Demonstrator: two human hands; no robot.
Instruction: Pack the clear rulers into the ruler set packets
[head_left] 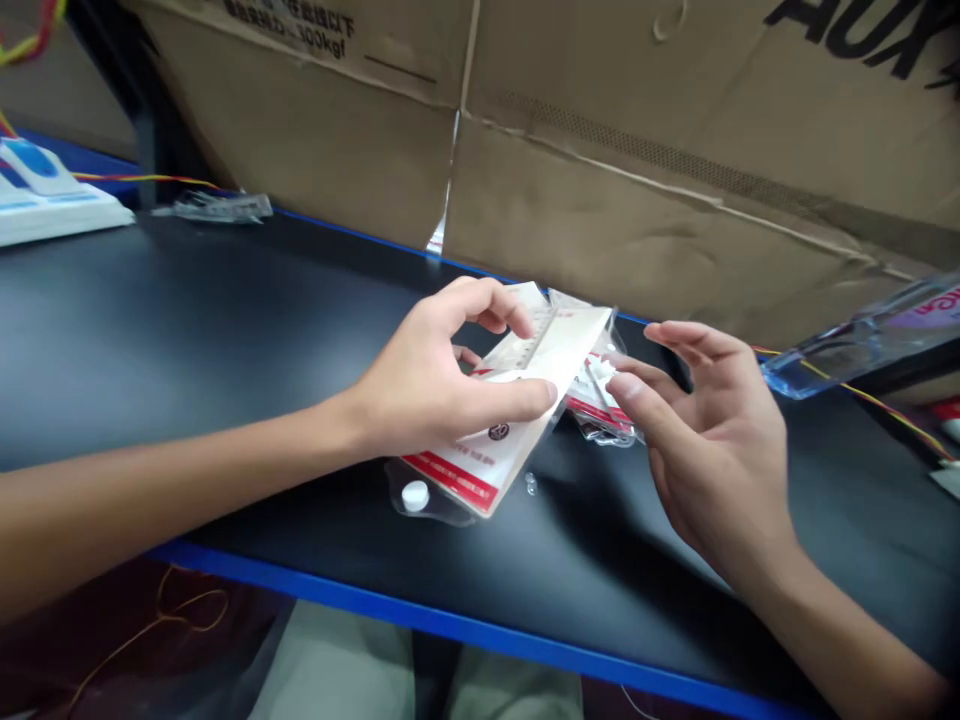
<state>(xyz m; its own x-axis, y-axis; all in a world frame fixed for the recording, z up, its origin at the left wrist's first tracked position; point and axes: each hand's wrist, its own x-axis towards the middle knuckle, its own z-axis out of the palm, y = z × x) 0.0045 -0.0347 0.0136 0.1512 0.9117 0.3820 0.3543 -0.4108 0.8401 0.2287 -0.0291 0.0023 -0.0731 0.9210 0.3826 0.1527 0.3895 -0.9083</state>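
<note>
The left forearm [187, 495] leads to the left hand [442, 385], its grip grasping a flat white packet [521, 440], red-banded and finely printed, tilted over the black worktop [187, 330]. The right hand [720, 450], grip released, is near a second packet [587, 392].

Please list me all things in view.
cardboard: count unclear, brown, back
post: one, black, upper left
table: one, black and blue, underneath
front packet: one, white and red, centre
rear packaging: count unclear, white and red, behind
round piece: one, white, front centre
bottle: one, clear, right
wires: several, yellow and red, sides
object: count unclear, white and blue, left
plastic: count unclear, clear, back left
trouser legs: two, pale, bottom
left hand: one, bare, centre
right hand: one, bare, right
</note>
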